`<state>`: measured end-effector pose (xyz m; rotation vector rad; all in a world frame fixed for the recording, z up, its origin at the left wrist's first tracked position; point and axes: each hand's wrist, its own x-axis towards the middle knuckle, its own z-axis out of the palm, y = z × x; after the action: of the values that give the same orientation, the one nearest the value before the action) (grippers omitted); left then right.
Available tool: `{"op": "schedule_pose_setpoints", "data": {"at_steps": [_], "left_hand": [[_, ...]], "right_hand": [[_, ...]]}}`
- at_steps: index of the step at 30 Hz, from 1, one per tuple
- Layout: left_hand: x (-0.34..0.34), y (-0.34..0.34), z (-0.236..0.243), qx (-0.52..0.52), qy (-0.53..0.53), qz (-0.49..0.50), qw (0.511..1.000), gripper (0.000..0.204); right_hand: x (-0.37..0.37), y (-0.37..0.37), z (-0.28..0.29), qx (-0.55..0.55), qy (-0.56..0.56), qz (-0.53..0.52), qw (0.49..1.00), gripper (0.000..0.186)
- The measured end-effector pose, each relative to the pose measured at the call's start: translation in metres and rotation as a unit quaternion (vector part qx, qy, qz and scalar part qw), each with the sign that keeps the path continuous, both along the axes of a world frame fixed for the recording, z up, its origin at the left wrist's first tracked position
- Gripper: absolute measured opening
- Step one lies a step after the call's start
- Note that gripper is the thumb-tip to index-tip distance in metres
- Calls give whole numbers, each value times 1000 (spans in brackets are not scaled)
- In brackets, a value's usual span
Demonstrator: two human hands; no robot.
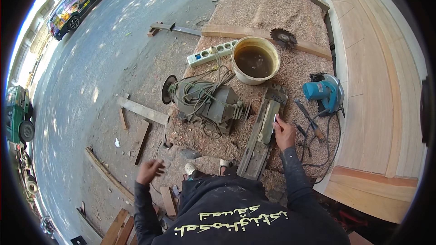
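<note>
My right hand (284,132) grips a narrow metal piece, perhaps a blade, at the right side of a pale, worn sharpening stone (268,120) on a long dark board (250,159). My left hand (150,171) hangs to the left with its fingers loosely apart, slightly blurred. Beyond the stone stands a white bucket of murky liquid (254,61). Left of the stone sits an old grey motor (209,104) with a coiled cord on it. To the right lie a dark hand tool with a wooden handle (318,131) and a blue circular saw (318,90).
A power strip (211,53), wooden beam (227,31) and saw blade (284,37) lie on shavings. A wooden door (372,86) lines the right. Planks (141,138) lie on the ground at left, beside a road with a parked car (81,7) and a green vehicle (16,118).
</note>
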<state>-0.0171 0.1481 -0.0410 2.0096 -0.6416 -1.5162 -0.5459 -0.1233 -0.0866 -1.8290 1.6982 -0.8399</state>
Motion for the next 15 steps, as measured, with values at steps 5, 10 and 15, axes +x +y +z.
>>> {"op": "schedule_pose_setpoints", "data": {"at_steps": [5, 10, 15], "left_hand": [[-4, -66, 352, -650, -405, -23, 643, 55], [-1, -72, 326, -656, -355, -8, 666, 54], [10, -80, 367, -706, -377, -30, 598, 53]], "right_hand": [[15, -13, 10, -32, 14, 10, 999, 37], [34, -25, 24, 20, 51, 17, 998, 39], [35, -15, 40, 19, 36, -10, 999, 40]]}}
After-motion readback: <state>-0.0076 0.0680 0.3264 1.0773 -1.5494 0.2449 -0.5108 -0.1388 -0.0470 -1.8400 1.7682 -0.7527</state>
